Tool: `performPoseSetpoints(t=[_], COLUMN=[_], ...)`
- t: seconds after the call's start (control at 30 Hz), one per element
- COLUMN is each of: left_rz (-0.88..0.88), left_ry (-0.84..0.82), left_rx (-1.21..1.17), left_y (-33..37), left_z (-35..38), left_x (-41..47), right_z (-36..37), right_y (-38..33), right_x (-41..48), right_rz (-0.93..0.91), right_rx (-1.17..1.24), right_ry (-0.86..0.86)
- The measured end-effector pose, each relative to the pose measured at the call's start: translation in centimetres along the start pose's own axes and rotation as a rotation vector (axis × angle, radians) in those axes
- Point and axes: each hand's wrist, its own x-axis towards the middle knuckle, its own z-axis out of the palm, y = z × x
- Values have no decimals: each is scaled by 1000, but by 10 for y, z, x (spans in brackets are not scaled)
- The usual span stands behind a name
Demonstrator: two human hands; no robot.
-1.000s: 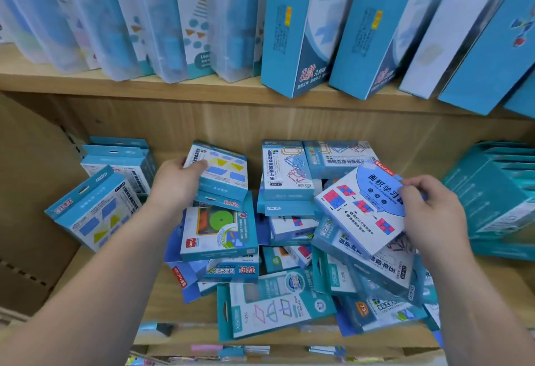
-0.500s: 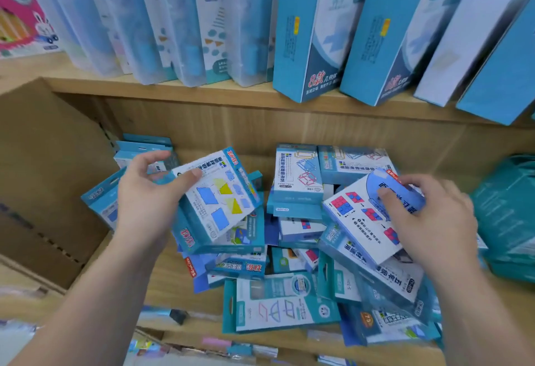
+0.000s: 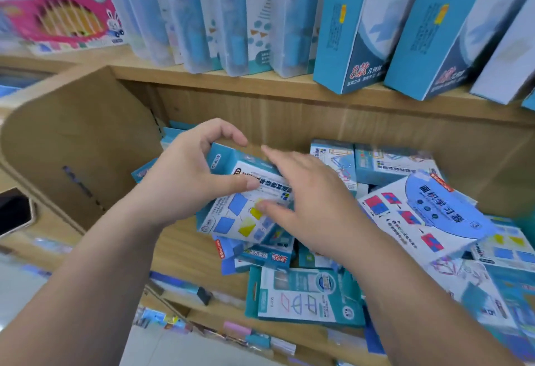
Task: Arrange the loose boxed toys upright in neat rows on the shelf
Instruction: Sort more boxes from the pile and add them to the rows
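A small blue-and-white toy box (image 3: 231, 221) printed with blue and yellow shapes is held tilted above the left part of the wooden shelf (image 3: 185, 247). My left hand (image 3: 179, 183) grips its top left corner, thumb across the front. My right hand (image 3: 312, 200) lies over the box's right side with straight fingers. To the right, several loose boxes lie in a heap, among them a large white box with a blue arc (image 3: 428, 215) and a teal box (image 3: 304, 296) flat at the shelf's front edge.
The shelf's wooden side panel (image 3: 72, 140) closes off the left. Tall blue boxes (image 3: 347, 27) and clear plastic cases (image 3: 231, 18) lean on the upper shelf, with a pink box (image 3: 63, 15) at far left. A dark phone (image 3: 14, 212) lies at the left edge.
My right hand let go of the large white box and moved left onto the box in my left hand. The left hand lifted that box and tilted it. My view shifted left.
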Motion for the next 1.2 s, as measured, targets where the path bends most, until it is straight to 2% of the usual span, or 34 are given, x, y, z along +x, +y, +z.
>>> performPoseSetpoints(t=[0.07, 0.13, 0.23, 0.3, 0.4, 0.5, 0.6, 0.7, 0.87, 1.2], left_rz=[78, 116, 23, -87, -168, -166, -120, -91, -26, -46], left_ry=[17, 146, 420, 491, 409, 278, 252, 266, 234, 210], left_rx=[85, 124, 131, 273, 537, 632, 628, 592, 519, 513], left_y=[-9, -28, -73, -115, -171, -197, -205, -211, -214, -210], left_z=[-9, -20, -45, -61, -71, -65, -61, -65, -67, -73], left_x=[6, 16, 31, 40, 50, 55, 59, 59, 51, 52], right_z=[11, 19, 28, 34, 47, 63, 77, 84, 92, 118], right_y=[-7, -8, -6, -9, -13, -17, -14, -10, 8, 33], right_x=[17, 30, 49, 65, 92, 114, 131, 145, 164, 177], right_rz=[14, 82, 229, 308, 360, 363, 380, 395, 525, 695], right_rx=[37, 74, 178, 263, 264, 224, 74, 142, 184, 2], right_ry=[4, 32, 157, 239, 299, 311, 297, 249, 201, 1])
